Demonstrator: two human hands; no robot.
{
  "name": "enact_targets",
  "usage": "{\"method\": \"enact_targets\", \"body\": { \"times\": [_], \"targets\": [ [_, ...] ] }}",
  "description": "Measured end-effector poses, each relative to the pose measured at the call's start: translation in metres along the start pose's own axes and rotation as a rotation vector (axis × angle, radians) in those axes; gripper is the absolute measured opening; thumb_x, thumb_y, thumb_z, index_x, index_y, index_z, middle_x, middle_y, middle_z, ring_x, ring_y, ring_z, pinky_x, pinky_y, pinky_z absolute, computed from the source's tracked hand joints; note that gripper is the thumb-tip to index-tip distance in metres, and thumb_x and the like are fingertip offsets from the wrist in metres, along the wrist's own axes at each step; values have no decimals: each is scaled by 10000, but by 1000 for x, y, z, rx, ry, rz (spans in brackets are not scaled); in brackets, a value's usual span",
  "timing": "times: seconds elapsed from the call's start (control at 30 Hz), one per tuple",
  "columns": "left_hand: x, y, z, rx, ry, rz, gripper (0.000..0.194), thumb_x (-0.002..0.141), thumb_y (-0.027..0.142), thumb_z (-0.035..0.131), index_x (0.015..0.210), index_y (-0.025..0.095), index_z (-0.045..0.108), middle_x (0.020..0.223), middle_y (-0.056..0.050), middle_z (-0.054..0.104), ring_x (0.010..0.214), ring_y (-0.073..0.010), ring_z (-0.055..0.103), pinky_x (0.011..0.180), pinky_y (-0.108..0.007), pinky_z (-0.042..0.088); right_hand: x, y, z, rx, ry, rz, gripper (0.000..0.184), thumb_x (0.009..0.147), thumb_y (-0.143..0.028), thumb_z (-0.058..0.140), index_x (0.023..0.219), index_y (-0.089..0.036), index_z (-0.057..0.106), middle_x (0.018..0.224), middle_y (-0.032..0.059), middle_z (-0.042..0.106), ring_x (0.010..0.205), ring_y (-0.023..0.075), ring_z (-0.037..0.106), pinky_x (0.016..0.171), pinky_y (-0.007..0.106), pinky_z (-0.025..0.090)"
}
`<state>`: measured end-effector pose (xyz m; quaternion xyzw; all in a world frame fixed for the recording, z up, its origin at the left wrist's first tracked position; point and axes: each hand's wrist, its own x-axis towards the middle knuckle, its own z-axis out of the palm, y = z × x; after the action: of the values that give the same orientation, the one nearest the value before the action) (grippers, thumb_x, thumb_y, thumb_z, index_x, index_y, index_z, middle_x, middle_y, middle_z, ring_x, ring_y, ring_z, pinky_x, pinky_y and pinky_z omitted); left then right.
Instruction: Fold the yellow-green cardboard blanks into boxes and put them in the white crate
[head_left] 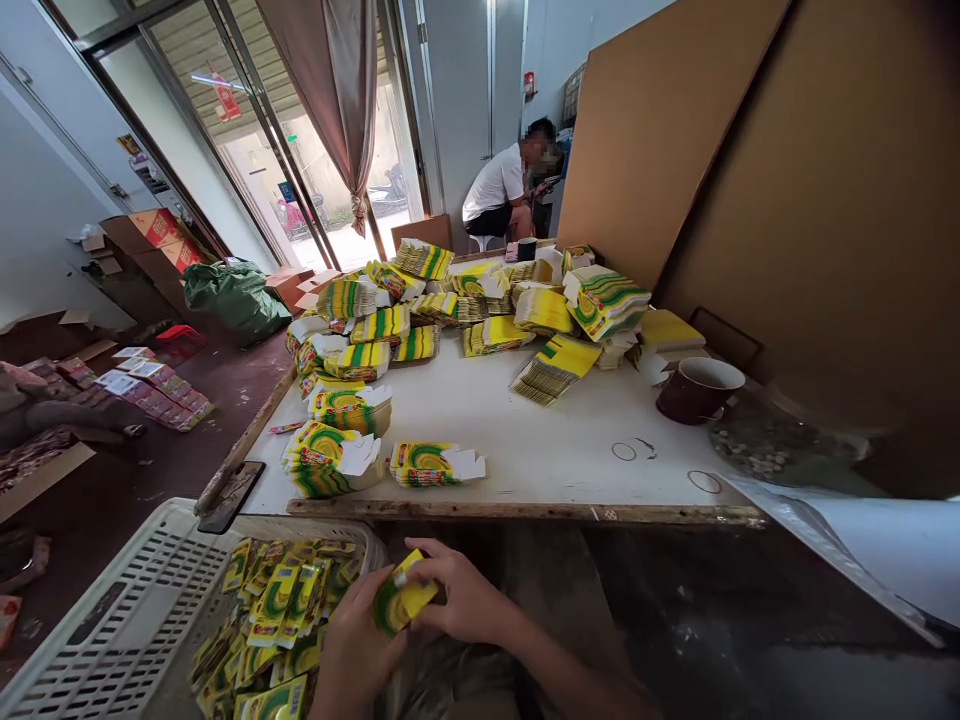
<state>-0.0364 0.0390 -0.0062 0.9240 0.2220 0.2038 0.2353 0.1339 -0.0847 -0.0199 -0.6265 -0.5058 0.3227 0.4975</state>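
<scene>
Between my two hands, low in the view and in front of the table edge, is a small yellow and green carton (401, 597). My left hand (358, 630) is wrapped round its left side. The fingers and thumb of my right hand (454, 590) grip its right end. Left of my hands, a white plastic basket (112, 610) holds a heap of similar yellow packs (281, 600). On the table, a small stack of flat yellow cartons (435, 463) lies near the front edge, beside a taller stack (330, 458).
Many carton bundles (420, 310) cover the back of the white table (480, 410). A phone (232, 495) lies on the front left corner. A dark mug (697, 390) and a jar (780, 430) stand at right. A person (499, 185) sits beyond the table.
</scene>
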Motion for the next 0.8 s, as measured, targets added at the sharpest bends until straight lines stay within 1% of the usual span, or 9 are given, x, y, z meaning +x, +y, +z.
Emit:
{"method": "enact_targets", "body": {
  "times": [0.07,0.1,0.23,0.33,0.43,0.5,0.67,0.73,0.8],
  "targets": [
    [-5,-25,-15,56,11,-98,450,744,421,669,1144,217,641,1086,-96,741,981,-289,716,853,-396,598,10,-1,-10,-20,51,-64,870,566,-277,914,1357,-155,575,1454,189,507,1298,304,533,1046,388,448],
    [-9,-39,-25,121,41,-170,502,748,499,651,1152,202,633,1097,-117,734,1001,-317,705,878,-441,583,17,-1,-19,-76,115,-64,906,601,-300,902,1404,-146,514,1432,182,528,1278,284,545,1044,375,451],
    [-26,-87,-58,441,261,-498,977,669,724,572,1374,55,467,1329,-286,570,1230,-493,534,958,-648,468,53,7,-58,-343,403,64,504,827,-204,703,1311,-158,567,1317,151,597,1239,274,530,1068,415,405],
    [-32,-96,-56,311,219,-541,953,680,732,550,1353,58,502,1334,-275,577,1259,-469,523,998,-623,455,73,18,-69,-402,447,124,352,807,-100,660,1153,-164,649,1215,158,632,1176,318,540,1033,473,396],
    [-29,-84,-32,41,104,-452,706,695,667,594,1160,139,655,1204,-194,691,1171,-402,618,1012,-561,480,78,26,-64,-428,466,136,253,785,-45,628,995,-176,678,1084,137,659,1092,311,566,983,456,415],
    [-24,-70,-12,-106,39,-408,574,712,598,639,1105,182,688,1174,-150,718,1127,-368,655,1000,-535,503,78,27,-61,-422,500,129,276,770,-28,614,999,-177,658,1077,135,644,1076,308,557,971,454,416],
    [-9,-25,25,-510,-100,-359,547,722,487,738,1191,216,659,1188,-140,719,1108,-325,680,979,-479,537,68,17,-58,-314,617,87,436,760,-30,570,1173,-158,518,1165,146,561,1080,286,525,954,450,428],
    [-1,-4,33,-726,-64,-341,659,707,484,774,1288,229,595,1245,-148,688,1167,-325,648,1001,-471,523,56,9,-50,-243,594,51,469,766,-50,570,1207,-178,473,1091,97,571,969,238,560,874,390,472],
    [9,16,37,-941,64,-353,724,680,494,802,1310,225,569,1255,-145,674,1198,-333,620,1014,-459,510,40,-1,-36,-184,485,-6,489,729,-92,657,1173,-215,492,978,25,593,843,191,577,778,314,491]
  ]
}}
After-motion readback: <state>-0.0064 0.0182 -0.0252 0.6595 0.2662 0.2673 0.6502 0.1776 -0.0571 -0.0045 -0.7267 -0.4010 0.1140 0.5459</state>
